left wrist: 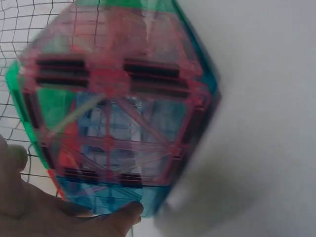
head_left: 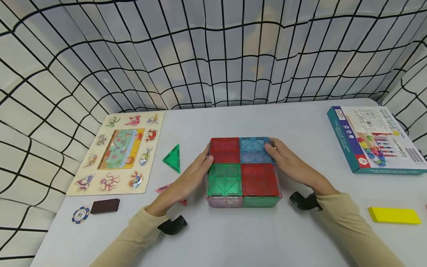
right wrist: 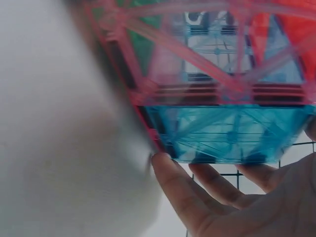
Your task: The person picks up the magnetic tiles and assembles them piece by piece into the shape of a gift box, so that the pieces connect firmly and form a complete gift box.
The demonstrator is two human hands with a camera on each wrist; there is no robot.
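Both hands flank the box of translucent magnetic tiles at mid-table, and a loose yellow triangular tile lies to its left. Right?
Not quite: in the head view the loose triangular tile is green, not yellow. The rest holds: the left hand and right hand flank the box of translucent magnetic tiles at mid-table.

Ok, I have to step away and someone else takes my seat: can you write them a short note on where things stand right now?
Left hand: fingers straight, pressed against the left side of the magnetic tile box.
Right hand: fingers over the box's far right edge, on the blue tile.
The box stands mid-table, its top made of two red, one blue and one green square.
Loose: a green triangle tile and a pink tile left of the box.
Done: box closed on top. Left: probably those loose tiles.
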